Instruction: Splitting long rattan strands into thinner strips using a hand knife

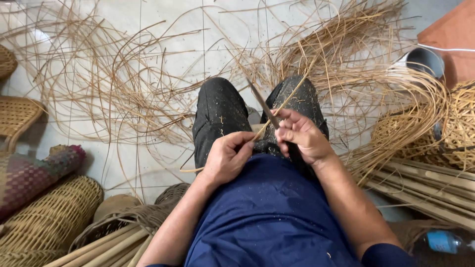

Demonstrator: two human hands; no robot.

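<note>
Rattan was everywhere in this view from a head-worn camera, looking down at a seated person's lap. Both hands met over the thighs, above dark trousers flecked with pale shavings. The left hand (227, 157) was closed, its grip pinched together on a thin cane strip (284, 103), near the strip's lower end. The right hand (303, 136) was wrapped shut around the handle of a knife (263, 106), whose narrow dark blade pointed up and away from the body. The strip ran diagonally from the left hand, crossed the blade just beside the right thumb, and rose toward the knees. Blade and strip appeared to touch where they crossed, a hold that suits shaving or splitting the cane with the edge turned away from the body, though the exact contact was too fine to confirm.

Loose cane strands (123, 84) lay tangled over the pale tiled floor (217, 24) ahead of the knees, thickest at the upper right. A woven basket (49, 217) lay on its side at the lower left, with a checked woven roll (37, 173) just above it. Thicker bamboo poles (425, 190) were stacked at the right, beside an openwork basket (460, 128). A small plastic bottle (443, 242) lay at the bottom right corner.
</note>
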